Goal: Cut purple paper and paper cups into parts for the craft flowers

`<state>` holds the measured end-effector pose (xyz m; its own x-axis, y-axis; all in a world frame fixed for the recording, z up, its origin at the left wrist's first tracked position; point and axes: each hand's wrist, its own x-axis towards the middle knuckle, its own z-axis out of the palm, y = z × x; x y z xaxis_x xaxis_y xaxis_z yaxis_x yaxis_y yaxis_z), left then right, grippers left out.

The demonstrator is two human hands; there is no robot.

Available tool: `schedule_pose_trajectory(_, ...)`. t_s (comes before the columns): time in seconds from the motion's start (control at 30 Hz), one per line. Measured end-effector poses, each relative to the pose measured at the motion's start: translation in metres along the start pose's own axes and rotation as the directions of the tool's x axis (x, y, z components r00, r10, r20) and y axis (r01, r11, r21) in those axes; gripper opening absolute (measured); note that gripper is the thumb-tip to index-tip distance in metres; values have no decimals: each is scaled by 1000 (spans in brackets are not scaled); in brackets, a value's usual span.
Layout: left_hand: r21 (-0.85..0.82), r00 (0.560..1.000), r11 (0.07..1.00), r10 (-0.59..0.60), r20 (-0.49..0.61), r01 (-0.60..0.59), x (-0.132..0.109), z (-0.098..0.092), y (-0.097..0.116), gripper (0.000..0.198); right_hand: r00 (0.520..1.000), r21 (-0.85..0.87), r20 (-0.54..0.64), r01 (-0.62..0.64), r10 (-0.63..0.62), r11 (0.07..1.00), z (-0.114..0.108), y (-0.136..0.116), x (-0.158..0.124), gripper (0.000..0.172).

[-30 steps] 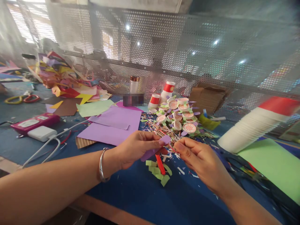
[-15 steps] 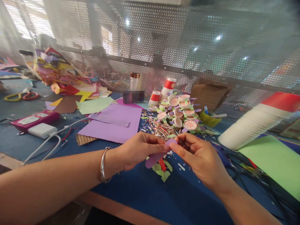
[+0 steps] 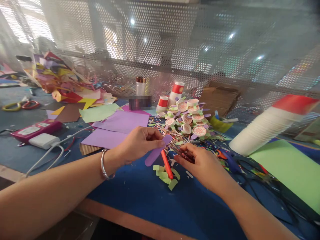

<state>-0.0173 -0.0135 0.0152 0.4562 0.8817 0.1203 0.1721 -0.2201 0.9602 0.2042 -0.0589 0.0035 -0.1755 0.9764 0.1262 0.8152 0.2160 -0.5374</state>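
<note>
My left hand (image 3: 138,143) pinches a small purple paper strip (image 3: 156,152) between thumb and fingers, held just above the blue table (image 3: 140,196). My right hand (image 3: 200,163) lies low beside it, its fingers closed around a bunch of thin paper slivers (image 3: 181,154). Below the strip a red stick (image 3: 166,163) rests across several green paper pieces (image 3: 165,175). Behind both hands stands a heap of small round paper-cup pieces (image 3: 190,116) with purple and green tabs.
Purple sheets (image 3: 120,128) lie at left centre, a stack of white and red cups (image 3: 270,125) on its side at right, a green sheet (image 3: 290,166) beside it. A charger (image 3: 43,140), pink case (image 3: 35,128), scissors (image 3: 20,105) and coloured scraps (image 3: 62,83) sit far left.
My left hand has lifted the purple strip up and left. My right hand has let go of the strip, dropped towards the table and closed on thin slivers.
</note>
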Motion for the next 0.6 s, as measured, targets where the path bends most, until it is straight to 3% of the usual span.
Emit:
schedule_pose_trajectory(0.17,-80,995,997,-17,-101,9,4,-1,-4,17,1000,-240,-21,-25,20,970,2,-3,-1,22)
schedule_pose_trajectory(0.3,-166,990,986,-16,-142,-8,7,-6,-3,25,999,-479,-12,-36,35,877,6,-5,-3,17)
schedule_pose_trajectory(0.43,-110,992,993,25,-125,-39,2,-11,6,28,990,-624,-71,51,-122,780,9,-4,-9,20)
schedule_pose_trajectory(0.6,51,999,997,-52,13,52,-25,-10,4,15,936,-660,-72,215,-346,720,12,-10,-13,16)
